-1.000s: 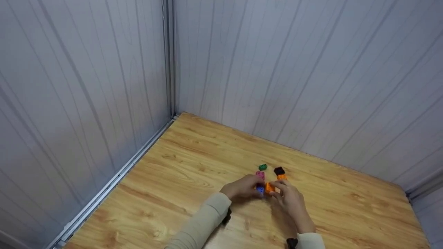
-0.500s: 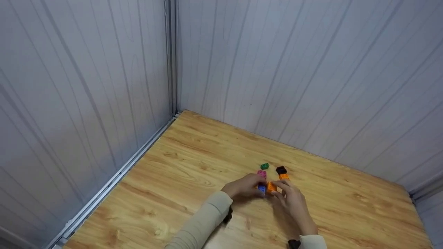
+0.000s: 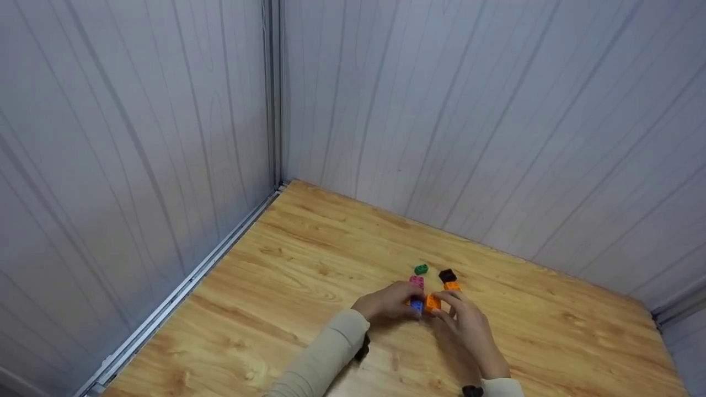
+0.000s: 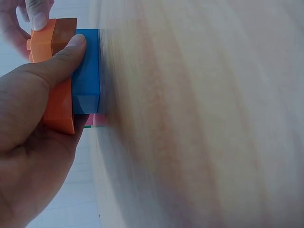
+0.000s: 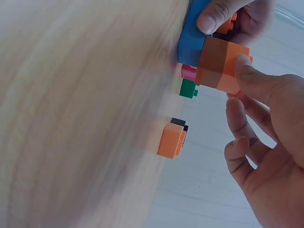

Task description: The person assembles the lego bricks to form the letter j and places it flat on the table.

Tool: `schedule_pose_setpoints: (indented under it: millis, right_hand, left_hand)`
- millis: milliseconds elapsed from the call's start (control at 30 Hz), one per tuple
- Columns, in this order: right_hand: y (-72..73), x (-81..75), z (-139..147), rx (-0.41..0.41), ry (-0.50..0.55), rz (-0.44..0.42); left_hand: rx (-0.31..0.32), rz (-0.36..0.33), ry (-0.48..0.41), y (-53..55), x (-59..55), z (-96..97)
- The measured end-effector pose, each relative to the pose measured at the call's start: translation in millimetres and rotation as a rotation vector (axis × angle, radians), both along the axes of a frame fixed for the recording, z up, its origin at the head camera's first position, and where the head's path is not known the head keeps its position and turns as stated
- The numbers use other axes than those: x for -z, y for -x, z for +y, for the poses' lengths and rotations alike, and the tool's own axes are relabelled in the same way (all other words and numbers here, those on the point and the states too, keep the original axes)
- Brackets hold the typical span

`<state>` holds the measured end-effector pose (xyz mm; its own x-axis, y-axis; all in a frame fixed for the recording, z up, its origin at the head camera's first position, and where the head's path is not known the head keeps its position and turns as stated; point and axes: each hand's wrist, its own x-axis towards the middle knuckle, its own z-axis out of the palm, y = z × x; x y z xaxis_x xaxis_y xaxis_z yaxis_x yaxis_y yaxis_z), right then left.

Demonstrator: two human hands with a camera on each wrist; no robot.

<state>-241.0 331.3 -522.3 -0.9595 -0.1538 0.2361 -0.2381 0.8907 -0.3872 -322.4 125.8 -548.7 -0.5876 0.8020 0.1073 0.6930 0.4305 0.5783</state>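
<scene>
My left hand [image 3: 392,300] grips a blue toy building brick [image 4: 88,71] low at the tabletop, with its thumb on the blue side. An orange brick [image 4: 59,107] sits against the studded side of the blue one, partly covered by that hand. My right hand [image 3: 469,325] pinches another orange brick [image 5: 221,64] between thumb and fingers, at the near end of the blue brick. The two look in contact, but whether their studs are joined I cannot tell. In the right wrist view, the other fingers of my right hand are loosely bent.
Beyond the left hand lie a pink brick [image 3: 417,282] and a small green brick [image 3: 421,269]. Farther right, an orange brick [image 3: 452,285] stands beside a black brick [image 3: 447,275]. Pale panelled walls [image 3: 441,110] border the wooden table [image 3: 309,248] at the back and left.
The head view has shifted slightly. Both hands keep nearly the same hold and place, and the loose bricks have not moved on the table.
</scene>
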Motion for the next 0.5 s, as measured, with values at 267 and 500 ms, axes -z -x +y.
schedule_pose_setpoints:
  millis: [267,500]
  right_hand:
    - [0.4,-2.3,11,0.011,-0.029,-0.048]
    - [5.8,1.2,23,0.085,-0.045,-0.100]
  left_hand:
    - [0.005,0.015,0.015,0.1,-0.6,0.5]
    - [0.002,0.016,0.028,-1.3,-1.0,1.6]
